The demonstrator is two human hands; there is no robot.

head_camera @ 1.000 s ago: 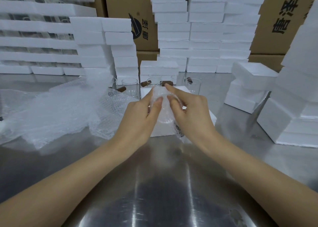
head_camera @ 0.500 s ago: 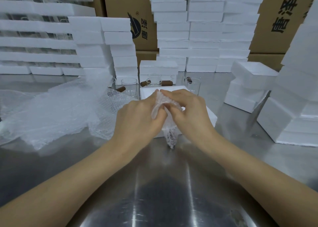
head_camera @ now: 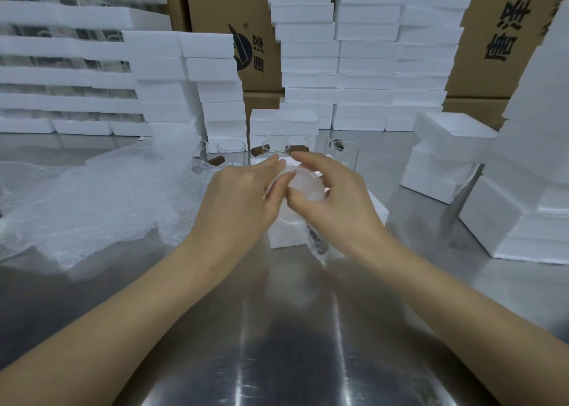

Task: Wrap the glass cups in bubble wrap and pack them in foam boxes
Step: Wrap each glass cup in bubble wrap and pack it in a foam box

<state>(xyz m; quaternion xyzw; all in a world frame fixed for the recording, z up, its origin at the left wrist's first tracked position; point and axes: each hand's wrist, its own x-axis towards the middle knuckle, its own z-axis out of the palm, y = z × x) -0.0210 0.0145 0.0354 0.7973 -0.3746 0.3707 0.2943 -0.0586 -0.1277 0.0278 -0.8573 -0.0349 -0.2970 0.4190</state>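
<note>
Beyond the fingertips to the far left, long foam trays (head_camera: 61, 72) lie in layers, and clear glass shows in the gaps between them. Stacked foam boxes (head_camera: 363, 51) rise straight behind the fingers, and more foam blocks (head_camera: 446, 171) stand well off to the right hand's side; what any of these hold cannot be told. Directly under both hands a white foam box (head_camera: 283, 236) sits on the metal table (head_camera: 277, 344). The hands hide its top, so its contents cannot be told either. The wrapped glass cup (head_camera: 306, 185) is held above that box, between the two hands. The left hand (head_camera: 240, 196) has its fingers (head_camera: 274, 163) curled against the cup's left side, with the index tip reaching over the top edge. The right hand (head_camera: 335, 202) arches its fingers (head_camera: 308, 159) over the far side, and its thumb presses the near side of the bundle. Both hands grip it closely, fingertips nearly meeting over the top. A loose tail of bubble wrap (head_camera: 317, 245) hangs down below the right palm toward the table. Just beyond the fingertips bare glass cups (head_camera: 231, 151) stand upright, with brown cork-like pieces (head_camera: 215, 160) among them. Left of the left hand a heap of bubble wrap sheets (head_camera: 92, 202) is spread over the table. Cardboard cartons (head_camera: 221, 11) stand behind the foam.
</note>
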